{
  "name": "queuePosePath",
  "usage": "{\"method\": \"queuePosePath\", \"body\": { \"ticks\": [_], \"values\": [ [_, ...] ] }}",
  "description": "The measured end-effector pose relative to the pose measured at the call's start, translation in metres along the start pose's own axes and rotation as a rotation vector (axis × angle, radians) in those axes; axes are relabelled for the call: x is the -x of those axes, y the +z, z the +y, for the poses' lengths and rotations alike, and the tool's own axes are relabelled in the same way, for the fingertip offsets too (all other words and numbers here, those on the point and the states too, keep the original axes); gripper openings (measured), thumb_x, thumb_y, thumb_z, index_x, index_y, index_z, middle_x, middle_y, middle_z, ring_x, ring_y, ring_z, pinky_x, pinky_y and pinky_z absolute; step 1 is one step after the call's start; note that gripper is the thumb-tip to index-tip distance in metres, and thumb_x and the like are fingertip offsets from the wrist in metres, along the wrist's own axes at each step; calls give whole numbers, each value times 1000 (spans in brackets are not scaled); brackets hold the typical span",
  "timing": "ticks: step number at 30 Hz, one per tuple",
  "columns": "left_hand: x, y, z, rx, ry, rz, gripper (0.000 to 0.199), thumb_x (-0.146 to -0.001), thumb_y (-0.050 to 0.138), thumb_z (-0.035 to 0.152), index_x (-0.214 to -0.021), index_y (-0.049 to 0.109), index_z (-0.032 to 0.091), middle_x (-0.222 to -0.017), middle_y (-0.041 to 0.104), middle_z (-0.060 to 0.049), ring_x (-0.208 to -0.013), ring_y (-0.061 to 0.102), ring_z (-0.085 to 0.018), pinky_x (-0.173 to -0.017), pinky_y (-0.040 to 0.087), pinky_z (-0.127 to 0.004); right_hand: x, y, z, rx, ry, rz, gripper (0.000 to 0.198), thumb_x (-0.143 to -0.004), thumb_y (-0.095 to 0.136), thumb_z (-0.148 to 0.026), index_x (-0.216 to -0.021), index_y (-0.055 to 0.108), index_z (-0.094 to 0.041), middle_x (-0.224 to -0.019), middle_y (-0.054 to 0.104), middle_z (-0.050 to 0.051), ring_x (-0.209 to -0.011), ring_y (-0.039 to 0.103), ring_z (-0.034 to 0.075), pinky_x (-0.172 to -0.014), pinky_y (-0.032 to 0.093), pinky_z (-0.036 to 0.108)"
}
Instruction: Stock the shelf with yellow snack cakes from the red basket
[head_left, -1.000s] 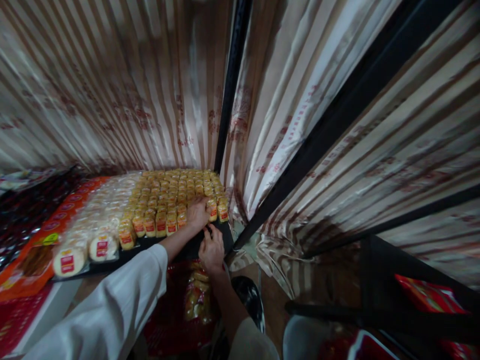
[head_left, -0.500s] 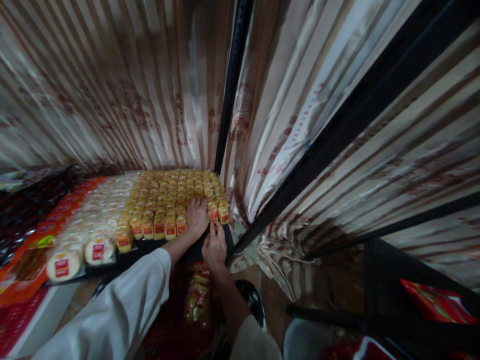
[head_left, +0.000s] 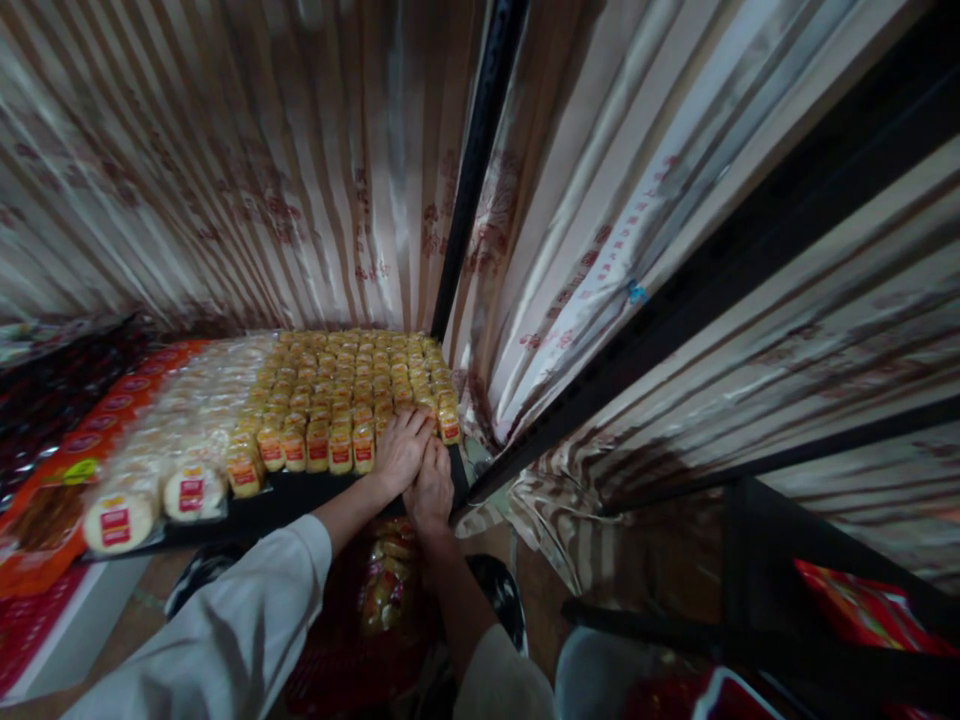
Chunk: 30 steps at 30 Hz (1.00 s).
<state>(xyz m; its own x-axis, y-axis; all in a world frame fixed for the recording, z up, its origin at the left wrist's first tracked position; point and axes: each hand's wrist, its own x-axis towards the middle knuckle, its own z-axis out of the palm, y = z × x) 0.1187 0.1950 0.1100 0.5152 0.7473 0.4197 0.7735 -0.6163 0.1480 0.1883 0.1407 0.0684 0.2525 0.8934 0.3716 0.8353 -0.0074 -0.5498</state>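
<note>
Rows of small yellow packaged cakes [head_left: 341, 445] with red labels stand tightly packed on a dark shelf [head_left: 322, 490]. At the front right of these rows, my left hand [head_left: 403, 450] is closed over a packaged cake, its fingers reaching over the top. My right hand [head_left: 430, 487] presses close beside it, fingers bent against the same front row. The two hands touch and hide most of the cake between them. One labelled packet [head_left: 449, 424] shows just right of my fingers.
Round white packaged cakes [head_left: 116, 523] and an orange package [head_left: 34, 520] lie left of the yellow rows. A striped curtain [head_left: 300, 200] hangs behind, with dark metal posts [head_left: 480, 150]. Below is a red bag [head_left: 337, 650] with yellow packets [head_left: 390, 580]; a red packet [head_left: 862, 605] lies at right.
My left hand has shifted slightly right and down, against my right hand. The red-labelled packet that showed between them is now mostly covered. The view has shifted a little.
</note>
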Motion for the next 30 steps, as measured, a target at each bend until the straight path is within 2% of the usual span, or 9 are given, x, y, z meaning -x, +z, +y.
{"method": "queuePosePath", "body": {
  "ticks": [5,10,15,18,20,24,27,28,30],
  "values": [
    [0,1,0,27,-5,-31,31,-88,45,20,-118,54,16,-129,51,-8,-116,43,-24,-93,43,-39,-1,2,0,47,-5,-3,46,-79,45,-16,-124,47,-8,-117,52,18,-106,49,25,-89,46,38],
    [20,-17,1,130,30,21,34,-85,48,17,-118,55,17,-133,47,-10,-122,39,-25,-98,40,-40,3,2,3,-18,-29,2,43,-80,45,-18,-121,49,-6,-118,51,19,-111,46,25,-94,43,38],
    [88,-31,2,231,-10,43,27,-84,42,10,-100,62,16,-106,59,-9,-100,52,-19,-87,47,-32,3,-6,1,-179,1,-11,44,-77,36,-5,-117,52,-14,-113,54,13,-100,53,19,-94,42,36],
    [144,-33,4,290,-35,-39,26,-84,39,8,-91,62,18,-96,60,-6,-90,55,-15,-80,48,-26,10,-17,-5,-265,-9,-16,38,-83,32,-7,-111,54,-16,-106,57,11,-91,57,16,-89,46,31],
    [178,-32,5,336,-145,-110,27,-85,37,9,-91,62,18,-95,60,-5,-89,56,-13,-79,48,-24,25,-25,-12,-318,-44,-40,34,-86,30,-11,-108,56,-14,-104,59,10,-92,58,15,-89,45,29],
    [223,-23,5,396,-362,-378,27,-83,38,9,-93,63,16,-100,60,-8,-89,58,-16,-79,48,-28,72,-23,-24,-339,-93,-250,32,-88,32,-16,-103,61,-12,-103,63,9,-98,57,14,-88,44,24],
    [241,-9,7,489,-536,-552,27,-81,41,7,-92,63,16,-102,62,-9,-91,60,-18,-84,46,-31,108,-4,-22,-295,-78,-425,25,-85,41,-13,-92,65,-15,-93,68,5,-92,60,14,-86,44,24],
    [245,-3,8,506,-579,-587,26,-80,42,6,-91,64,16,-99,63,-10,-91,60,-19,-83,46,-32,118,5,-19,-217,-23,-583,25,-84,44,-12,-95,65,-17,-98,68,4,-97,59,13,-89,43,23],
    [252,11,10,521,-646,-626,25,-76,46,2,-87,65,15,-92,66,-10,-88,62,-20,-80,47,-32,134,21,-10,-156,34,-692,21,-80,50,-10,-93,66,-16,-96,69,4,-94,61,15,-85,44,25]
  ]
}}
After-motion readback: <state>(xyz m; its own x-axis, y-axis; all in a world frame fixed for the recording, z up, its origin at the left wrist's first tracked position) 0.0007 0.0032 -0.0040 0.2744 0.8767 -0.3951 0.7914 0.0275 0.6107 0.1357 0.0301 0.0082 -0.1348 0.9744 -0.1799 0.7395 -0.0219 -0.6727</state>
